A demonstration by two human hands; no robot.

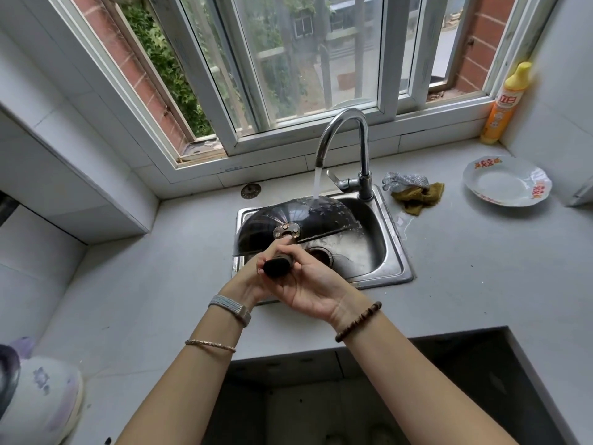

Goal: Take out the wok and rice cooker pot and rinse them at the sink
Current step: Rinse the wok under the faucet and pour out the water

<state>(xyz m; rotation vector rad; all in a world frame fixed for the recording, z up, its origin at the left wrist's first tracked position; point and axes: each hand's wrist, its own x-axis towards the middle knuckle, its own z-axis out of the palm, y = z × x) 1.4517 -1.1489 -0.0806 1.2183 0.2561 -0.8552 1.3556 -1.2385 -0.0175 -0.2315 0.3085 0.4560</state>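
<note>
Left hand (253,277) and right hand (309,285) are both gripping the handle (279,262), fingers (300,269) curling round it; the wok (308,216) is tilting in the sink (398,252) at twelve o'clock, handle running back toward six.

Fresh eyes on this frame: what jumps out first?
A dark wok, rounded outer side up, fills the left of the steel sink under water running from the chrome faucet. The left hand and right hand both grip its handle at the sink's near edge. On the counter to the right lie a white plate and crumpled cloths, with a yellow dish soap bottle in the far corner.
</note>
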